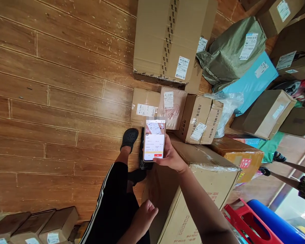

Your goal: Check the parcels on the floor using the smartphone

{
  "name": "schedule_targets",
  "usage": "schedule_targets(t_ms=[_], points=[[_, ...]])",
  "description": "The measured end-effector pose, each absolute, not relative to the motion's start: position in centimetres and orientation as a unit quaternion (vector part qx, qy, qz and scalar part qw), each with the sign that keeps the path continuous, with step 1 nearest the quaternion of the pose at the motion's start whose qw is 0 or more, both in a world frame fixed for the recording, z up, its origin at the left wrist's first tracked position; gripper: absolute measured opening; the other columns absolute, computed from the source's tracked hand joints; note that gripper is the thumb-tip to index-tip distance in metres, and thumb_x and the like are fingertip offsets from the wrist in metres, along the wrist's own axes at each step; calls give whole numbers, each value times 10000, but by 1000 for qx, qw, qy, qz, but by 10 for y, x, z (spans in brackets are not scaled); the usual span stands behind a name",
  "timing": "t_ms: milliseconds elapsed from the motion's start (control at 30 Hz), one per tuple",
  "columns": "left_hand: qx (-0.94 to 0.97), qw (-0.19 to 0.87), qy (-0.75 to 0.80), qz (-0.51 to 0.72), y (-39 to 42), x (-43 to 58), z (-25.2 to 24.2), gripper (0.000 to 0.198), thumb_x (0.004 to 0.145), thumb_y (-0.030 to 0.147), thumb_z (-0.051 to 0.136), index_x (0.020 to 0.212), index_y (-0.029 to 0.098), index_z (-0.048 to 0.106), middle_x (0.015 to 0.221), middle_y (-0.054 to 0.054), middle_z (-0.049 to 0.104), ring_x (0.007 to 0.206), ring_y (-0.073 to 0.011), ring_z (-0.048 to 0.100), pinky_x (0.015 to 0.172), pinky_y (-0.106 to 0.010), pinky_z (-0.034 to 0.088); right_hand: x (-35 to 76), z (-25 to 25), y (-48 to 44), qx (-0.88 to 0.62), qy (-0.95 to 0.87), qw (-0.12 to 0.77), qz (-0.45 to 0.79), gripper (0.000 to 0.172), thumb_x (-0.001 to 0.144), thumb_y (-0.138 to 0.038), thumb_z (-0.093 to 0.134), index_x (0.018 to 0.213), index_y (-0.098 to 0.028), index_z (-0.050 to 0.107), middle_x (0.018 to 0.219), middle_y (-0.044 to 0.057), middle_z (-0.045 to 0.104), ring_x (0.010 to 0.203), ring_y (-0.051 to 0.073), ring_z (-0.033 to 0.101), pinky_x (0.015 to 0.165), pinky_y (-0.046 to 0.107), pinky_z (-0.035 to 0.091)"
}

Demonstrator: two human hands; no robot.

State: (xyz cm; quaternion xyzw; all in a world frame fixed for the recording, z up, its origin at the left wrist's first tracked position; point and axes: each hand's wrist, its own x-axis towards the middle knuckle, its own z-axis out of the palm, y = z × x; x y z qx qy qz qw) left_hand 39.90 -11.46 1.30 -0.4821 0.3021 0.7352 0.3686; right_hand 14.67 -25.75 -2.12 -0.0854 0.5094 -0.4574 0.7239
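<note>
My right hand [171, 157] holds a smartphone [154, 139] upright, thumb at its lower edge. The lit screen shows a form with a photo of a label on top. The phone hovers over small labelled parcels [145, 105] on the wooden floor. My right forearm crosses a large taped cardboard box [213, 176]. Low in the view, my left hand [142, 218] is curled in a loose fist with nothing visible in it, resting between my black-trousered leg [114, 203] and the side of that big box.
Around me lie a tall carton [165, 37], small brown boxes [199, 118], grey [231, 51] and blue [251, 81] mailer bags, and more cartons [265, 113] on the right. Another person's legs [284, 169] stand at the right. A red stool [246, 222] and three small boxes [33, 225] sit nearby.
</note>
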Motion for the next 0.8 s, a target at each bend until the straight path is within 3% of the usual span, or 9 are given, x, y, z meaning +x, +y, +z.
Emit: schedule_targets(t_ms=[267,633,800], points=[[-472,376,323,729,-112,401,11,218,906,420,484,805,232,441,818,6,497,826,-176,505,780,-308,379,141,-14,-252,-84,503,722,-468,1059,692,-363,914,1495,-431,226,1485,72,497,1311,338,555,1034,519,535],[-473,380,323,726,-116,401,12,234,874,451,480,790,240,425,794,15,480,807,-176,505,759,-300,370,142,-12,-246,-70,504,722,-470,1029,687,-465,900,1463,-418,226,1439,76,531,1262,340,587,1023,519,533],[-470,382,327,725,-114,404,11,251,880,475,476,821,232,460,810,10,497,825,-183,515,773,-302,373,143,-12,-245,-72,512,714,-472,995,714,-500,857,1486,-409,237,1487,69,502,1328,339,538,1081,523,492]])
